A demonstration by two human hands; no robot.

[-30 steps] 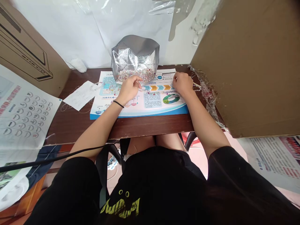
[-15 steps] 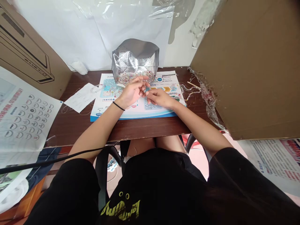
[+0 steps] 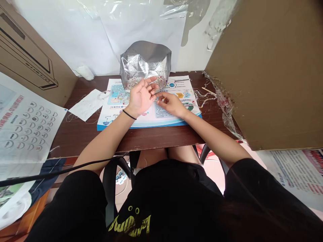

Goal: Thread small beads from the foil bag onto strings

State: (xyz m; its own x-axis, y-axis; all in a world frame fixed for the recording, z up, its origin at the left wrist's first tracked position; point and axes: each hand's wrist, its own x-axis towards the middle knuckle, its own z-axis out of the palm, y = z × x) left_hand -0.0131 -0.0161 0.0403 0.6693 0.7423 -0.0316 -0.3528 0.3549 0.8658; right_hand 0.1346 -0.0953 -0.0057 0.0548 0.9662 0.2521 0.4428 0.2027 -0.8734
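Mixed beads (image 3: 132,84) are held in a foil pouch (image 3: 145,58); before it, the left hand (image 3: 141,97) is spread open, the right hand (image 3: 171,105) pinched together, any held item indiscernible.

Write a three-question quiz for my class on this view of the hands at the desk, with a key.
1. True or false: the black wristband is on the left wrist.
2. What holds the small multicoloured beads? A) a silver foil pouch B) a glass jar C) a paper cup
3. Which is nearer the pouch, the left hand or the right hand?

Key: 1 true; 2 A; 3 the left hand.
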